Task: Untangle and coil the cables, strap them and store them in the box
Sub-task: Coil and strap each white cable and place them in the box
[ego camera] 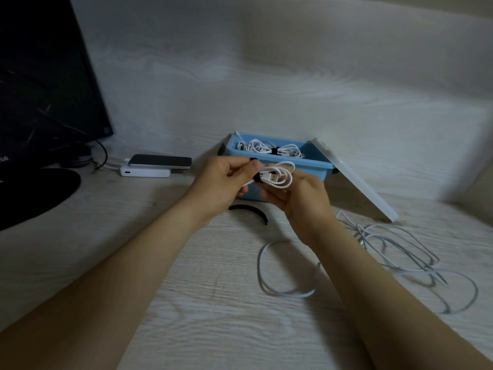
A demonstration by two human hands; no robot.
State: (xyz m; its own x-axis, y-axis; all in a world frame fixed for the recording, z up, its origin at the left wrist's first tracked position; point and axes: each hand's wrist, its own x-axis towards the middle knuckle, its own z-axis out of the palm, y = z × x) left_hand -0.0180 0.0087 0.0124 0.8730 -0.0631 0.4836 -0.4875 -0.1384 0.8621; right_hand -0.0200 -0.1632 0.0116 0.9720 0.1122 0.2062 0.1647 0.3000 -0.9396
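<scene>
Left hand (224,180): grip narrow, thumb and forefinger pinching the black strap (257,178) around a small white coil (282,177). Right hand (301,196): grip curled under the coil, holding it (USB plug shows in the loops). Coil is held in the air just in front of the blue box (312,166). Inside the box: strapped bundles (269,150). White lid (354,182) leans on the box's right side. Spare strap (250,209) lies on the surface (213,303) below the hands. Loose cable (288,265) lies nearer, tangle (400,249) to the right. Far left: phone (160,161) on a power bank (145,172); monitor (40,76), "LG" on its bezel.
</scene>
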